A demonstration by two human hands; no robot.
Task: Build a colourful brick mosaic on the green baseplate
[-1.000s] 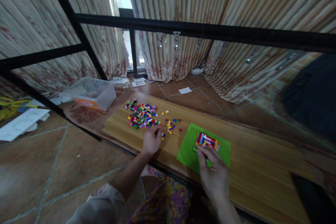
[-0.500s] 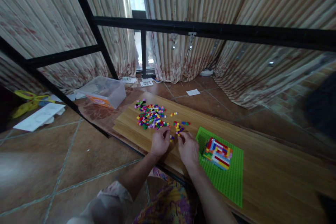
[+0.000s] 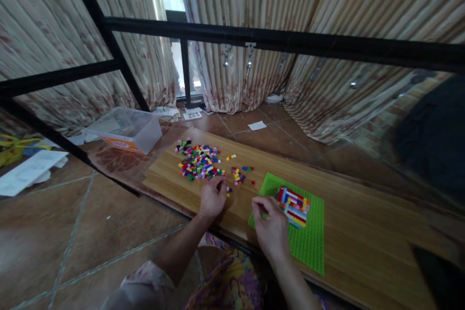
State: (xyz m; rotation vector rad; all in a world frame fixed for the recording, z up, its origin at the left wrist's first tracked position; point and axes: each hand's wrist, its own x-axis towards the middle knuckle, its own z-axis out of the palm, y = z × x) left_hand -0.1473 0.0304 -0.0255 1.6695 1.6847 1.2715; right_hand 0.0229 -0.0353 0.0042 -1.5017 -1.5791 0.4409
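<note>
A heap of small coloured bricks (image 3: 198, 162) lies on a long wooden board (image 3: 348, 223). To its right a green baseplate (image 3: 312, 247) carries a small striped brick block (image 3: 293, 206). My left hand (image 3: 212, 197) rests on the board at the near edge of the heap, fingers curled with their tips among the loose bricks. My right hand (image 3: 271, 227) hovers over the baseplate's left edge beside the block, thumb and fingers pinched together. What they pinch is too small to make out.
A clear plastic box (image 3: 125, 128) stands on the floor left of the board. A black metal frame (image 3: 254, 38) crosses above. Striped curtains hang behind. Papers lie on the tiled floor at far left (image 3: 29, 169). A few stray bricks (image 3: 240, 174) lie between heap and baseplate.
My right hand went from the block to the stray bricks beside my left hand, then came back to the baseplate's left edge with fingers pinched. My left hand stayed at the heap.
</note>
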